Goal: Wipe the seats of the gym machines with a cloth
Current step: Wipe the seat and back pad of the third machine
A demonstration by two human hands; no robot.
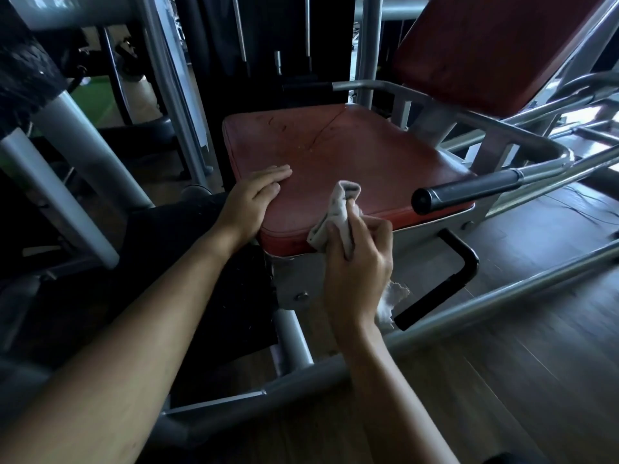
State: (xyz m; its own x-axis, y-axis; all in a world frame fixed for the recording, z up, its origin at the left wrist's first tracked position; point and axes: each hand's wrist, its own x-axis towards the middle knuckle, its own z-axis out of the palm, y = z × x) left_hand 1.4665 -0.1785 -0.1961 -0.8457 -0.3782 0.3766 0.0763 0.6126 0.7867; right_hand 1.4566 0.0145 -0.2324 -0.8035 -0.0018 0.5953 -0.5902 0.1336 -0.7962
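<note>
On a dim gym's wooden floor (502, 363), a worn red seat (351, 155) bore a grey cloth (338, 209) at its front edge, bunched in the right grip (358, 262). The left grip (254, 199) lay flat, fingers released, on the seat's left side. A pale scrap below the right wrist was possibly the cloth's tail.

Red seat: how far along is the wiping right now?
Done: nothing clearly; no wiped patch shows on the red seat, and pale specks sit near its middle. In hand: the right hand grips the cloth at the seat's near edge, while the left hand rests flat on its near left corner. Left: most of the seat surface; other machines' seats are out of view.
</note>
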